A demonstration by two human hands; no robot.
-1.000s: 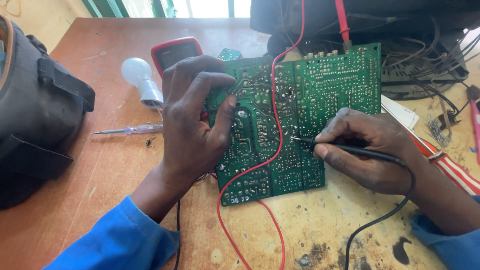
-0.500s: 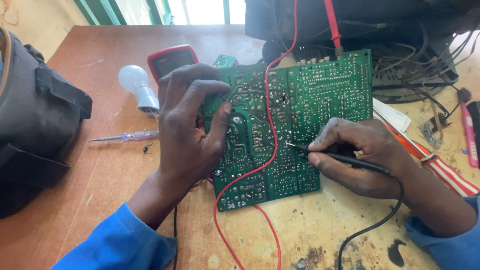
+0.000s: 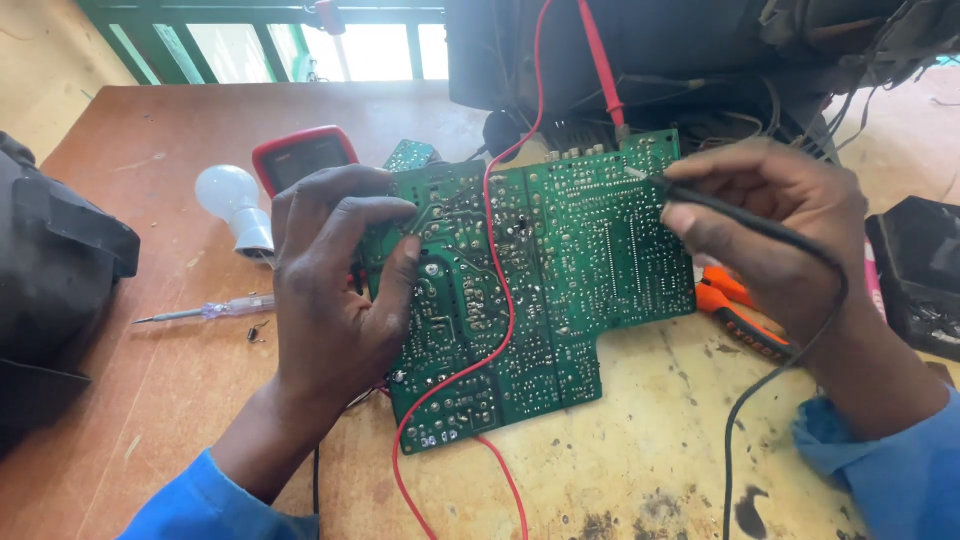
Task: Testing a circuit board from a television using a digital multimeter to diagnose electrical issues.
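A large green circuit board (image 3: 560, 280) lies solder side up on a worn wooden table (image 3: 650, 450). My left hand (image 3: 335, 290) grips its left edge, thumb pressed on the board. My right hand (image 3: 775, 235) holds a black test probe (image 3: 720, 212) with its tip touching the board's upper right corner. A red probe (image 3: 600, 70) stands at the board's top edge, and its red lead (image 3: 495, 300) runs down across the board.
A red-cased meter (image 3: 300, 155) and a white bulb (image 3: 235, 205) lie left of the board, with a small screwdriver (image 3: 205, 310) nearer me. A black bag (image 3: 50, 290) fills the left edge. Orange-handled pliers (image 3: 740, 315) sit under my right hand. Dark equipment (image 3: 680, 50) stands behind.
My right hand has lifted the black probe from the board's lower middle to its upper right corner. My left hand has kept its grip on the left edge.
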